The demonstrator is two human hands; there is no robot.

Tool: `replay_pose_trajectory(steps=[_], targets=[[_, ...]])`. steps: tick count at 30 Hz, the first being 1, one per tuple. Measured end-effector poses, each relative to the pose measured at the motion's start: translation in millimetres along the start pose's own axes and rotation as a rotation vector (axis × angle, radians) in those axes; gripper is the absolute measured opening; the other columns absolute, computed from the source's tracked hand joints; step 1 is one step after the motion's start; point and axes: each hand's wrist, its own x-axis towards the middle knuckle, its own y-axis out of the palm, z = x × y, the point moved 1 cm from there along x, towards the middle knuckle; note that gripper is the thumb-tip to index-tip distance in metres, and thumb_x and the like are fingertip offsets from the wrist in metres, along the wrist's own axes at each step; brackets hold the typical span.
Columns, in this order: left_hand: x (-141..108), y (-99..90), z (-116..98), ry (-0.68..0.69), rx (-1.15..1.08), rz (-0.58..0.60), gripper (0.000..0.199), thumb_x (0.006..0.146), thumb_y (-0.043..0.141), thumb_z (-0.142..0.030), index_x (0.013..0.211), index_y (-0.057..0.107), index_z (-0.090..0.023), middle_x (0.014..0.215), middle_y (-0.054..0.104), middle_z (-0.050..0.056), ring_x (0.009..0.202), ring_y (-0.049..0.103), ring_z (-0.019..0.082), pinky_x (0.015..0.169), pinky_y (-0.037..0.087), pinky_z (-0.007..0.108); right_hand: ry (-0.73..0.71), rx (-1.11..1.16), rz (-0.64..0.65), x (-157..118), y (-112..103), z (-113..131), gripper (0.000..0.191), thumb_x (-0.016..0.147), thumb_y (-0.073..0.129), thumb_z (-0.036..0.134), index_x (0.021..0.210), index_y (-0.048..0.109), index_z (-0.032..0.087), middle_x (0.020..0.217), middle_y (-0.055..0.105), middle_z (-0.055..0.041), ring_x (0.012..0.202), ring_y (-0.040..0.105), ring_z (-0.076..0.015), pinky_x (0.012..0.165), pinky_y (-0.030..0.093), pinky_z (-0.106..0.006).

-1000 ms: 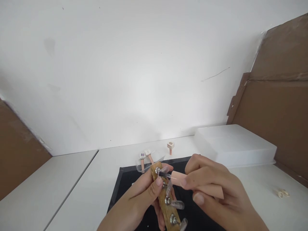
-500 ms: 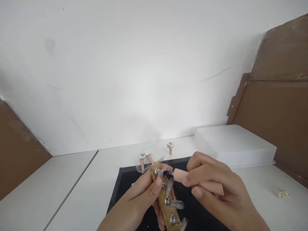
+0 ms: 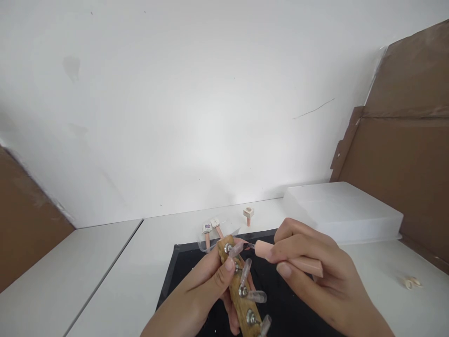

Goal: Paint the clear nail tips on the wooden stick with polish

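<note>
My left hand (image 3: 206, 290) is wrapped round a wooden strip (image 3: 239, 299) that carries several metal mounts with clear nail tips. Its thumb lies beside the topmost clear tip (image 3: 236, 249). Between the fingers and thumb of my right hand (image 3: 315, 271) is a peach-coloured brush handle (image 3: 287, 257), pointing left. The dark brush end (image 3: 248, 245) is at the outer end of the topmost tip; whether it touches is too small to tell. Both hands are over a black mat (image 3: 189, 267).
Behind the mat, two peach-handled bottles (image 3: 206, 228) lie in a clear tray, and another bottle (image 3: 249, 213) stands to their right. A translucent box (image 3: 343, 210) is at the back right. Small cream pieces (image 3: 412, 282) lie far right. Brown cardboard (image 3: 403, 164) flanks the white wall.
The brush in my right hand has shifted slightly up and right, towards the outer end of the topmost tip. The wooden strip has moved slightly left.
</note>
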Motion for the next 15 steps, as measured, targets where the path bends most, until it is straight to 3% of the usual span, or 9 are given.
replay_pose_trajectory(steps=[5, 10, 15], targets=[[-0.7, -1.6, 1.1, 0.009, -0.004, 0.002, 0.058, 0.088, 0.053, -0.060, 0.126, 0.055, -0.017, 0.081, 0.064, 0.001, 0.058, 0.060, 0.012, 0.062, 0.049, 0.028, 0.006, -0.022, -0.004, -2.5, -0.1, 1.0, 0.024, 0.084, 0.055, 0.003, 0.092, 0.065, 0.023, 0.069, 0.050, 0.0037, 0.058, 0.051, -0.0106, 0.051, 0.040, -0.022], [-1.6, -7.6, 4.3, -0.033, 0.035, -0.016, 0.063, 0.090, 0.050, -0.061, 0.137, 0.047, -0.020, 0.073, 0.065, 0.000, 0.063, 0.061, 0.015, 0.066, 0.048, 0.029, 0.019, -0.001, -0.027, -4.3, 1.6, 1.7, 0.021, 0.084, 0.056, 0.004, 0.089, 0.064, 0.023, 0.069, 0.050, 0.0043, 0.059, 0.050, -0.0100, 0.052, 0.040, -0.022], [-0.9, -11.3, 6.8, -0.033, 0.037, -0.022, 0.066, 0.088, 0.050, -0.062, 0.138, 0.045, -0.019, 0.081, 0.068, 0.003, 0.061, 0.060, 0.014, 0.066, 0.048, 0.031, 0.044, 0.026, -0.068, -5.1, 4.4, 1.4, 0.017, 0.086, 0.059, 0.008, 0.088, 0.065, 0.024, 0.067, 0.050, 0.0044, 0.058, 0.050, -0.0104, 0.052, 0.040, -0.023]])
